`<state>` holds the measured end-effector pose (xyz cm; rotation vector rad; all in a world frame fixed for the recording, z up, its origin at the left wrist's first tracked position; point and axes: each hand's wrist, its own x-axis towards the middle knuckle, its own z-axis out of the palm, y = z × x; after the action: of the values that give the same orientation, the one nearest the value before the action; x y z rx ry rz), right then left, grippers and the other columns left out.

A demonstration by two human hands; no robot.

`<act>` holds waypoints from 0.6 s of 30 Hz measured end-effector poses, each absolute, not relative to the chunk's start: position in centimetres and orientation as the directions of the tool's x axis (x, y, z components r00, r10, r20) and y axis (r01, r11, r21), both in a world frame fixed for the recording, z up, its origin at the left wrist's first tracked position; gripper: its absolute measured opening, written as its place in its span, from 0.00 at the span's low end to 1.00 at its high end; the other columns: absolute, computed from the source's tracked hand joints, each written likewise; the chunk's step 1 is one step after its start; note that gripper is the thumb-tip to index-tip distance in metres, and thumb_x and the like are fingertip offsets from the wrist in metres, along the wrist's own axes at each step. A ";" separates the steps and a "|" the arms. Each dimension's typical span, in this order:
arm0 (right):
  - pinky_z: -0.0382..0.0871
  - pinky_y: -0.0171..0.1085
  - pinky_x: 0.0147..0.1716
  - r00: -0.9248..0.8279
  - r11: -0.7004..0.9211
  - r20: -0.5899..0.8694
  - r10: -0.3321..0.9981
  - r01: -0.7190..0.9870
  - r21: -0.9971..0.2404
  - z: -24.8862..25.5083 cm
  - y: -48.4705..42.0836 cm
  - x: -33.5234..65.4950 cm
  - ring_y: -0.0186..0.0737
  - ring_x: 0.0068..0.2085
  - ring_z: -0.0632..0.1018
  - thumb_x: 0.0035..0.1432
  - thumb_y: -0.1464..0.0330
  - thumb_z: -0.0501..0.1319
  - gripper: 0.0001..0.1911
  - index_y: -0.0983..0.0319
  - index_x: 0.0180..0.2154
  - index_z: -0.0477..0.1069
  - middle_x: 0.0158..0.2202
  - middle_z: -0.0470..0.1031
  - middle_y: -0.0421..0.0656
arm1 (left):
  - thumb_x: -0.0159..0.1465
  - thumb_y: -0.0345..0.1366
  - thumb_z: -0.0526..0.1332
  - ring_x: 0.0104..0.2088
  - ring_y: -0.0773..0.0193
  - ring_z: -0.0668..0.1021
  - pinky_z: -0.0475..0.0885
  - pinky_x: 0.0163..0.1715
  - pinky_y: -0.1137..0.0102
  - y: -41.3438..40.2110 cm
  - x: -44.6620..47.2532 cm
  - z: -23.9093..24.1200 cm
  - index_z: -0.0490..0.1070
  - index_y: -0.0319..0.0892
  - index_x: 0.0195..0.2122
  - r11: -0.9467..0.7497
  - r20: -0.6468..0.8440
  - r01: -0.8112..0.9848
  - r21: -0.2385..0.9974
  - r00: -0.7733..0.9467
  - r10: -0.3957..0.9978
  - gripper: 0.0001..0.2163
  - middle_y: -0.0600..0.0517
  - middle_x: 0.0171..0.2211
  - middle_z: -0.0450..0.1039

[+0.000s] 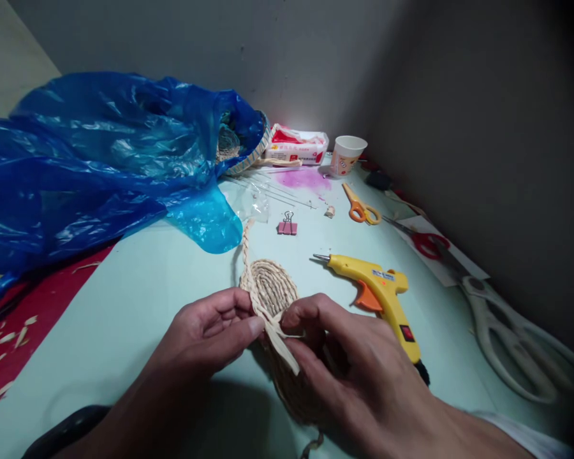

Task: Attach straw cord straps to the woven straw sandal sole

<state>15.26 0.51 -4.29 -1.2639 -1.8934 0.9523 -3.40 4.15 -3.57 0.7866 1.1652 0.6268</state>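
Both hands are working at the near edge of a coiled oval mat [272,288] made of braided straw, lying flat on the pale green table [138,299]. The left hand [210,328] is pinching shut on the mat's rim, thumb pressing where the braid meets the coil. The right hand [344,363] is closing thumb and forefinger on the loose flat end of the braid [282,344], which is crossing the mat's edge between the two hands.

The oval is showing several finished rounds, tightly packed. More woven work is lying under the right hand, mostly hidden. A free tail of plait [245,245] is running away from the far side toward the blue plastic bag [95,153], so braid is remaining to be laid. Judging by that, the coil is partway along, with the outer round not yet fixed down.

A yellow glue gun [377,290] is lying just beside the right hand, nozzle pointing left, untouched. Farther off: a pink binder clip [287,225], orange scissors [361,207], red-handled scissors [428,242], large white shears [511,331], a paper cup [347,154], a tissue pack [296,145]. Straw scraps are littering the red surface [23,306] at left.
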 end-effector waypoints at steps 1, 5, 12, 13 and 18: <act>0.62 0.27 0.24 -0.313 0.269 0.128 0.941 0.464 -0.844 -4.4 0.5 15.2 0.27 0.23 0.67 0.64 0.71 0.56 0.02 0.57 0.37 0.64 0.24 0.67 0.31 | 0.51 0.37 0.71 0.32 0.65 0.76 0.69 0.38 0.71 4.1 -3.3 -3.4 0.74 0.42 0.31 0.585 -0.553 -0.030 0.811 0.286 0.782 0.10 0.53 0.30 0.76; 0.63 0.28 0.26 -0.359 0.354 0.188 0.914 0.483 -0.801 -4.1 0.7 15.0 0.28 0.26 0.69 0.64 0.72 0.56 0.04 0.60 0.35 0.65 0.27 0.69 0.35 | 0.51 0.40 0.70 0.32 0.61 0.76 0.69 0.36 0.70 3.8 -2.8 -2.8 0.75 0.41 0.29 0.564 -0.550 0.030 0.825 0.271 0.790 0.09 0.52 0.28 0.76; 0.64 0.31 0.31 -0.404 0.408 0.209 0.891 0.508 -0.758 -3.9 1.0 15.3 0.32 0.31 0.70 0.65 0.72 0.55 0.04 0.61 0.36 0.66 0.29 0.70 0.37 | 0.49 0.39 0.70 0.29 0.60 0.74 0.69 0.36 0.68 3.6 -2.6 -3.0 0.73 0.41 0.26 0.536 -0.544 0.105 0.838 0.241 0.803 0.09 0.56 0.21 0.68; 0.64 0.31 0.31 -0.411 0.413 0.211 0.887 0.503 -0.759 -4.0 1.0 15.3 0.32 0.31 0.70 0.65 0.72 0.55 0.04 0.60 0.36 0.66 0.29 0.70 0.37 | 0.49 0.39 0.70 0.29 0.61 0.74 0.69 0.36 0.68 3.6 -2.7 -3.0 0.74 0.41 0.26 0.536 -0.541 0.094 0.839 0.249 0.803 0.09 0.56 0.21 0.67; 0.63 0.33 0.30 -0.444 0.426 0.198 0.874 0.502 -0.752 -3.8 1.1 15.5 0.33 0.31 0.69 0.65 0.73 0.55 0.03 0.60 0.37 0.64 0.29 0.68 0.37 | 0.48 0.39 0.71 0.31 0.62 0.73 0.68 0.36 0.71 3.6 -2.7 -3.2 0.74 0.41 0.27 0.549 -0.541 0.055 0.834 0.269 0.797 0.09 0.56 0.22 0.69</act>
<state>15.54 1.09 -3.78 -1.1565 -2.1006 0.8299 -2.69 3.62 -3.16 0.8767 1.2110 0.5979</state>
